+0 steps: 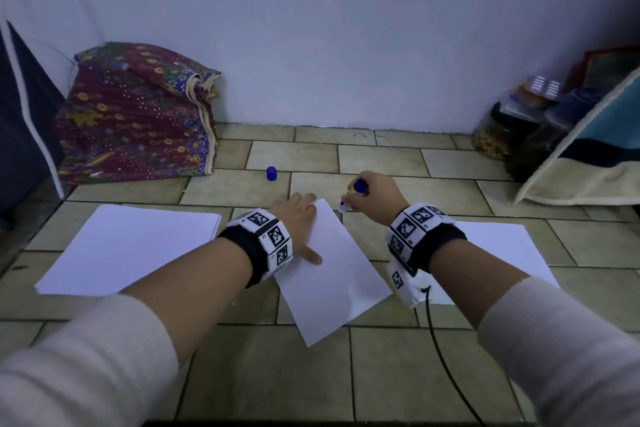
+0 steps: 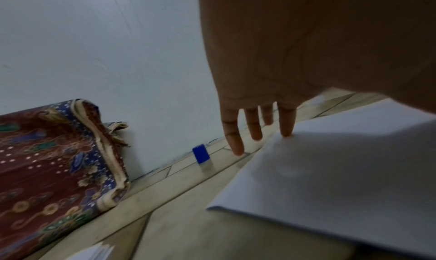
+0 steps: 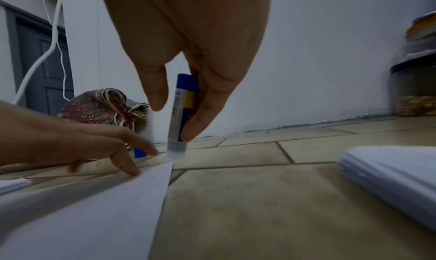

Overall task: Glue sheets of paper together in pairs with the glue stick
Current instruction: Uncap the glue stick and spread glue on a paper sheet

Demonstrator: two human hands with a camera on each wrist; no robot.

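Right wrist view shows my right hand [image 3: 188,74] gripping the uncapped glue stick [image 3: 180,115] just above the sheet's [image 3: 94,217] far corner, so I should lower it gently while my flat left hand [image 3: 78,144] pins that sheet.

Cream knit sleeves [image 1: 104,350], black wristbands [image 1: 249,253] ringed with white black-patterned marker tiles [image 1: 275,236], and a black cable [image 1: 446,367] at the right wrist.

Dim, cool bluish light throughout; source not visible. Head view: wall [image 1: 346,28] evenly lit, floor tiles [image 1: 398,374] bow toward the frame edges. Left wrist view dark, noisy; blue cap [image 2: 201,153] smeared by motion. Right wrist view: paper stack [image 3: 389,176] beside the wall soft, unfocused.
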